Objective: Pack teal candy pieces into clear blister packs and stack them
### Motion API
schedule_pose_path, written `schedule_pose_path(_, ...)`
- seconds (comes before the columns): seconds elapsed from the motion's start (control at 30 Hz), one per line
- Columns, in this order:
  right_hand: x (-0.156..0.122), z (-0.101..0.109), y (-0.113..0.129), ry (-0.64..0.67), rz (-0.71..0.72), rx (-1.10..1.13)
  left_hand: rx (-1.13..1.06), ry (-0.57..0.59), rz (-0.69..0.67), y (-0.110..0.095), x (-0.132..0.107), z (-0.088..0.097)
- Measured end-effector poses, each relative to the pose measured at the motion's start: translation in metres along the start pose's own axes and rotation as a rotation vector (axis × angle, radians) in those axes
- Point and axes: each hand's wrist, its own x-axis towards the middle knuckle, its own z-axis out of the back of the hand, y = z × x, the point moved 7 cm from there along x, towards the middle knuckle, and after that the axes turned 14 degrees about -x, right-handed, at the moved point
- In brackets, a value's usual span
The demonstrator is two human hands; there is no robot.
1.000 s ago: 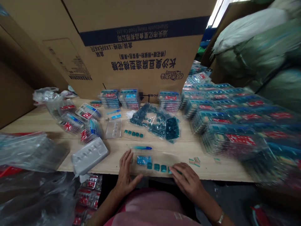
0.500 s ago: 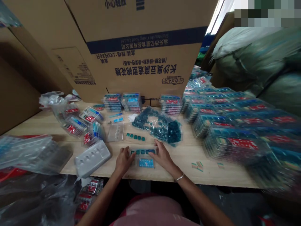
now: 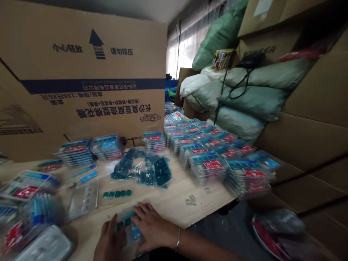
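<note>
Remotely, I watched the right hand (image 3: 153, 226) lie spread over a clear plastic blister tray (image 3: 127, 226) at the table's (image 3: 168, 206) near edge; I couldn't tell if the left hand (image 3: 110, 241) gripped it. The tray looked light and brittle, best taken by its rim. Beyond lay a bag of teal pieces (image 3: 144, 170) and stacked packs (image 3: 206, 168).

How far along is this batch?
Done: stacked filled packs line the right of the table. In hand: the left hand and right hand hold a clear tray with teal pieces. Left: a bag of loose teal pieces, a row of teal pieces, and another clear tray.
</note>
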Motion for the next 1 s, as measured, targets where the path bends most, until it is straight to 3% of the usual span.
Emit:
schedule_pose_path(0.17, -0.034, -0.001, 0.004, -0.017, 0.051, -0.154, 0.035, 0.056, -0.034, -0.007, -0.006, -0.012)
schedule_pose_path(0.3, -0.059, -0.015, 0.003, -0.109, 0.049, -0.272, 0.159, 0.102, -0.134, -0.045, 0.044, -0.026)
schedule_pose_path(0.4, -0.073, -0.024, 0.000, -0.199, 0.048, -0.330, 0.333, 0.251, -0.272, -0.091, 0.090, -0.066)
schedule_pose_path(0.47, -0.084, -0.023, -0.006, -0.253, 0.050, -0.334, 0.407, 0.384, -0.353, -0.113, 0.108, -0.099)
schedule_pose_path(0.53, -0.097, -0.014, -0.015, -0.287, 0.042, -0.291, 0.436, 0.492, -0.440, -0.126, 0.115, -0.127)
schedule_pose_path(0.6, -0.110, 0.002, -0.029, -0.325, 0.004, -0.195, 0.462, 0.499, -0.480, -0.127, 0.117, -0.140)
schedule_pose_path(0.7, -0.122, 0.031, -0.063, -0.430, -0.190, -0.053, 0.496, 0.428, -0.489, -0.120, 0.119, -0.135)
schedule_pose_path(0.8, -0.117, 0.060, -0.103, -0.547, -0.379, 0.017, 0.502, 0.428, -0.509, -0.115, 0.119, -0.117)
schedule_pose_path(0.93, -0.084, 0.090, -0.160, -0.670, -0.507, 0.033, 0.546, 0.386, -0.481, -0.111, 0.124, -0.083)
schedule_pose_path(1.0, -0.061, 0.096, -0.187, -0.654, -0.561, 0.017, 0.574, 0.353, -0.455, -0.108, 0.126, -0.068)
